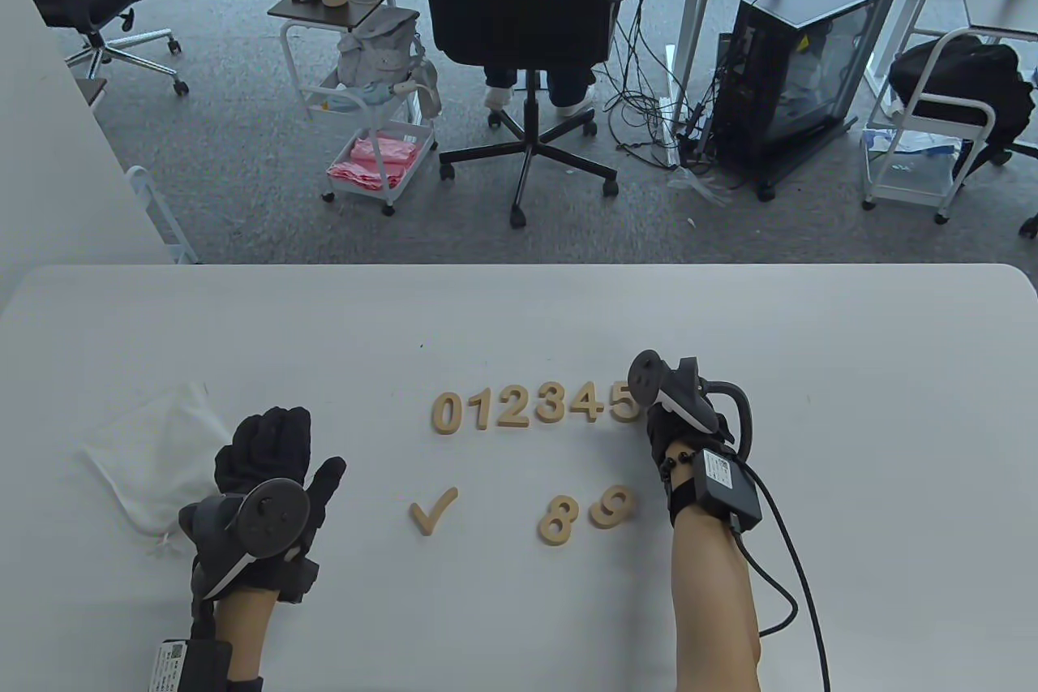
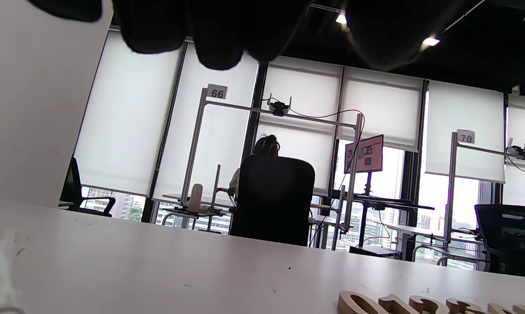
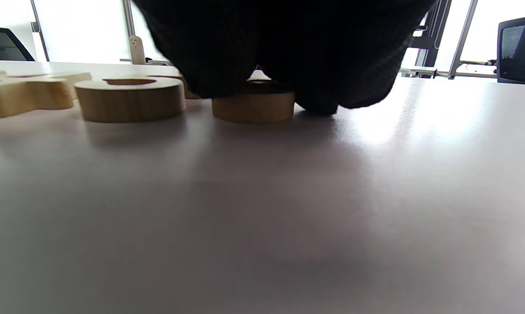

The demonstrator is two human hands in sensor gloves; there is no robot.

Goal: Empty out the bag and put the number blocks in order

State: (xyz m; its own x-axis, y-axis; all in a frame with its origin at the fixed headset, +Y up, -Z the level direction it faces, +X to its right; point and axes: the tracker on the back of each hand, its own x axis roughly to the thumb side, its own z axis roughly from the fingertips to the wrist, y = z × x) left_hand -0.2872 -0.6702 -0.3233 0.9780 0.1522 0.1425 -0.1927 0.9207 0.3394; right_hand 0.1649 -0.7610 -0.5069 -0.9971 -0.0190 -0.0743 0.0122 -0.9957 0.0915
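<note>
Wooden number blocks 0 to 5 (image 1: 535,406) lie in a row at the table's middle. My right hand (image 1: 661,420) sits at the row's right end, beside the 5 (image 1: 623,402). In the right wrist view its fingers (image 3: 262,65) come down around another wooden block (image 3: 253,107) on the table; its digit is hidden. The 8 (image 1: 557,518) and 9 (image 1: 612,505) lie side by side nearer me. The white cloth bag (image 1: 154,457) lies flat at the left. My left hand (image 1: 272,457) rests beside it with fingers spread, holding nothing.
A wooden check mark (image 1: 432,511) lies left of the 8. The white table (image 1: 851,367) is bare to the right and at the back. Beyond the far edge stand office chairs, a trolley and a computer case; a person sits with their back to me.
</note>
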